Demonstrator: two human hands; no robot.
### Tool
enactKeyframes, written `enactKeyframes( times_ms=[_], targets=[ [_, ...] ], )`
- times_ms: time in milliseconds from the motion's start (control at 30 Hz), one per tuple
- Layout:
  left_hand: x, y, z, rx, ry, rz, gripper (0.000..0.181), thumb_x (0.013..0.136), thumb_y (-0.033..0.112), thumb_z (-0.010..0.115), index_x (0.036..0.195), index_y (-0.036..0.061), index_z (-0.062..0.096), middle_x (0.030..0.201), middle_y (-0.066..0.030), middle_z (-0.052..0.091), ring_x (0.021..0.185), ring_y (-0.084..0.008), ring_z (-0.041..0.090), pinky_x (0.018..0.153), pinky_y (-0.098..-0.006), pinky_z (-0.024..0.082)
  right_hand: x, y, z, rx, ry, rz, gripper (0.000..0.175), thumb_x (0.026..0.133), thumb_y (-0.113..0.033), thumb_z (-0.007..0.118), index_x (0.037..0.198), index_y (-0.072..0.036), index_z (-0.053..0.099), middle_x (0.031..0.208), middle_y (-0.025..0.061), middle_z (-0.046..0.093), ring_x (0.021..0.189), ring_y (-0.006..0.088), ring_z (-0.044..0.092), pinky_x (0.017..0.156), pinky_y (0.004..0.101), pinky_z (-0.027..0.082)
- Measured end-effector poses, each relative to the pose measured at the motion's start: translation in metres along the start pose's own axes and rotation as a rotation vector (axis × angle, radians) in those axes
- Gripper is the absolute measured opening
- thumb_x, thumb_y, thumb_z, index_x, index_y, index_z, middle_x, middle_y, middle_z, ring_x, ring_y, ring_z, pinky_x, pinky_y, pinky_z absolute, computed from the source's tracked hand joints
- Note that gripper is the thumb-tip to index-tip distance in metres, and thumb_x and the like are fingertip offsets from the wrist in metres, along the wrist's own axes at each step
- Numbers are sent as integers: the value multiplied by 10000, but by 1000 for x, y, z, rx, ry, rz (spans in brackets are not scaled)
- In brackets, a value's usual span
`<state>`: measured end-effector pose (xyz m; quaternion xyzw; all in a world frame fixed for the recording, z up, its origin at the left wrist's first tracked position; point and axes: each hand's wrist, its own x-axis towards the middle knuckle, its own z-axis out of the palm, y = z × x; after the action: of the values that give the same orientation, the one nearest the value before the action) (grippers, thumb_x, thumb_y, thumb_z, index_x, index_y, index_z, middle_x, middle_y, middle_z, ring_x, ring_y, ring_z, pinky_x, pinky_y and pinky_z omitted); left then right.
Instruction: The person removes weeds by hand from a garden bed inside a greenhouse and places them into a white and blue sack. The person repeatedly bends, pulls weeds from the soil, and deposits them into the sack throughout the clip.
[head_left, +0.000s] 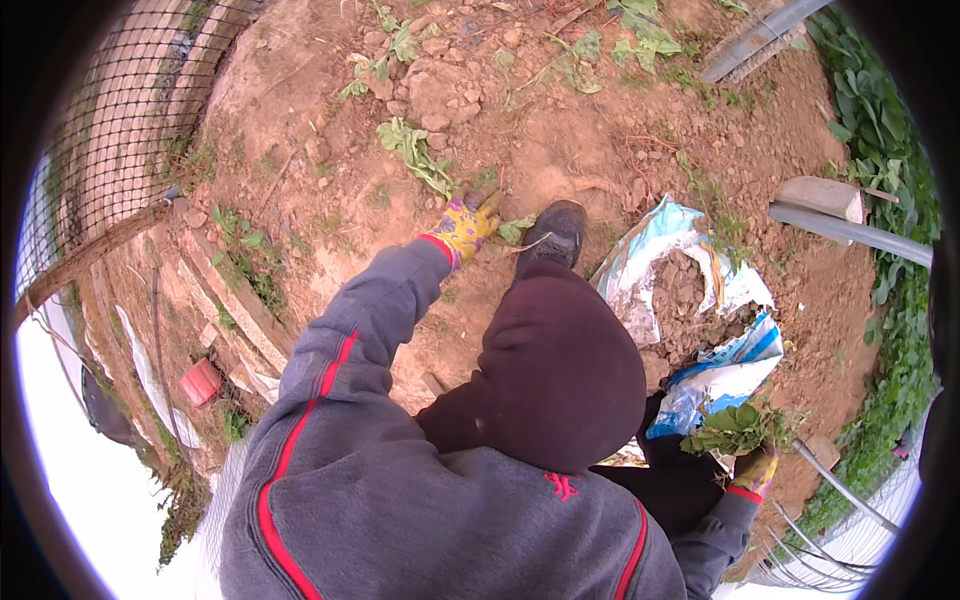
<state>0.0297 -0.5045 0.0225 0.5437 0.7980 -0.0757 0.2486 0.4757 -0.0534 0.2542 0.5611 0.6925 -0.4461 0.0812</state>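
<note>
My left hand (466, 223), in a yellow flowered glove, reaches down to the soil beside a wilted leafy plant (417, 156) and left of my dark shoe (561, 229). Its fingertips are at some small green weeds; whether they grip anything is unclear. At the lower right my right hand (754, 471), gloved alike, is closed around a bunch of green weeds (739, 429). Between my shoe and that bunch lies a torn white and blue plastic sack (724, 381), with clods of soil (675, 289) in its opening.
Black mesh netting (112, 97) and a wooden pole (90, 259) stand at the left, near a red container (201, 382). Metal pipes (847, 234), a concrete block (821, 199) and dense green plants (900, 300) are on the right. Uprooted leaves (645, 37) lie on the soil above.
</note>
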Motion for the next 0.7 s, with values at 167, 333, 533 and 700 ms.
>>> enactKeyframes(
  times_ms=[167,333,533,700],
  targets=[
    [28,-8,17,-25,-61,-123,418,832,213,477,1248,172,494,1440,-105,309,1366,-300,199,1018,-623,166,0,7,-3,147,6,76,349,882,-105,510,1207,21,505,1103,130,619,947,213,602,837,318,485],
    [11,-15,17,-155,-272,-219,451,805,178,500,1253,151,467,1277,-164,458,1188,-338,456,954,-526,339,5,2,-7,348,17,169,434,842,-107,571,1255,-7,480,1072,120,645,930,204,616,813,303,482],
    [-28,-7,12,-779,175,-823,429,761,98,530,1185,67,474,1092,-231,547,1000,-396,552,846,-432,446,16,-24,9,435,-73,92,413,940,-231,384,1215,57,494,1148,155,599,971,242,597,805,325,480],
    [-13,-19,-40,-1063,627,-771,550,766,146,577,1281,29,422,1122,-237,556,1083,-372,523,887,-398,429,22,-32,16,-781,104,-417,436,877,-252,514,1241,-13,492,1023,153,652,896,275,634,762,347,498]
  ],
)
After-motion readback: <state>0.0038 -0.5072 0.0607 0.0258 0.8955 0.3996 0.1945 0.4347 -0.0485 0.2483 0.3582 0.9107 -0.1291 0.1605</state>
